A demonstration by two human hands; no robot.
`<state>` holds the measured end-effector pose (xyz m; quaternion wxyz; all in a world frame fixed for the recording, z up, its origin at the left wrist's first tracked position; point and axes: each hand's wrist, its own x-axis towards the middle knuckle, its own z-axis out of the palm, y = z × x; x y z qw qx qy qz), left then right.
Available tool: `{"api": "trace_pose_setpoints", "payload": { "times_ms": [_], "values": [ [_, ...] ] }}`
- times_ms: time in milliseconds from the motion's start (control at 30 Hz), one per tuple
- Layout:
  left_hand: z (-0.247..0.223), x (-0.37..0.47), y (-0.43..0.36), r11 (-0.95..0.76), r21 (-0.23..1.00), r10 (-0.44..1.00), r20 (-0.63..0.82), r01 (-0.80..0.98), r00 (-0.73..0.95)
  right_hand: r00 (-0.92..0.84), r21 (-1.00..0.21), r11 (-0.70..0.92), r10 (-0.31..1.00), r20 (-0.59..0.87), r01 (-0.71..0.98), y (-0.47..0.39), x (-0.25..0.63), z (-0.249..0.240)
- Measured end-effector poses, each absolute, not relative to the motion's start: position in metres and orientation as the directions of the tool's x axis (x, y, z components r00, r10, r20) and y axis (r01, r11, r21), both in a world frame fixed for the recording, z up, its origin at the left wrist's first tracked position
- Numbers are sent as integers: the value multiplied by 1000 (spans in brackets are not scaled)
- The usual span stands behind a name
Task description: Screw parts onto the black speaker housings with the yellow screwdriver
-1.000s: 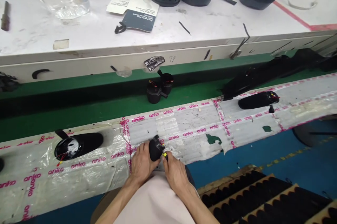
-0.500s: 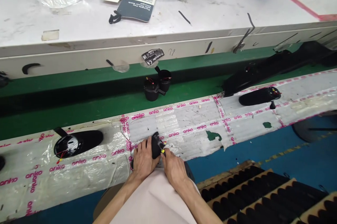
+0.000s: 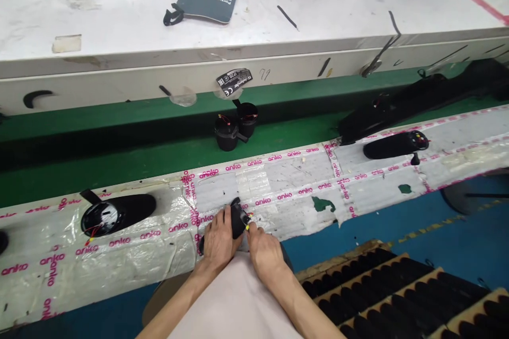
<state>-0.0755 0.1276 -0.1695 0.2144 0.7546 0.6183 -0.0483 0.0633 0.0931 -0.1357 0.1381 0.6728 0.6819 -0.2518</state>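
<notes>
My left hand (image 3: 218, 239) is wrapped over a black fan housing (image 3: 237, 220), pressing it down at the near edge of the plastic-covered bench strip (image 3: 290, 185). Most of the housing's left end is hidden under that hand. At its open right end, small wires with a yellow connector (image 3: 247, 227) stick out. My right hand (image 3: 265, 253) is closed in a pinch at these wires, beside the connector; the fingertips partly hide what they grip. Another black fan housing (image 3: 135, 213), with a strap and red wires, lies to the left of my hands.
A third housing (image 3: 392, 145) lies further right on the strip. Two black cups with wires (image 3: 226, 135) stand on the green surface (image 3: 274, 140) behind. A white table (image 3: 131, 26) carries a Portable Fan card (image 3: 209, 2). Racks of black parts (image 3: 382, 302) stand at lower right.
My right hand's fingers have shifted slightly around the yellow connector and wires. The left hand keeps its hold on the housing. The view has tilted a little.
</notes>
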Motion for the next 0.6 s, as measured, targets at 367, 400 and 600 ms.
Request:
{"api": "trace_pose_setpoints", "payload": {
  "times_ms": [367, 400, 600],
  "values": [
    [-166, -69, 127, -117, 264, 922, -328, 957, 203, -78, -138, -1, 817, -571, 990, 109, 63, -119],
    [-168, -69, 127, -113, 274, 923, -328, 955, 203, -74, -137, -7, 814, -576, 991, 111, 62, -120],
    [-171, -73, 123, -60, 366, 939, -296, 928, 177, -43, -157, -55, 826, -562, 986, 109, 59, -132]
  ]
}}
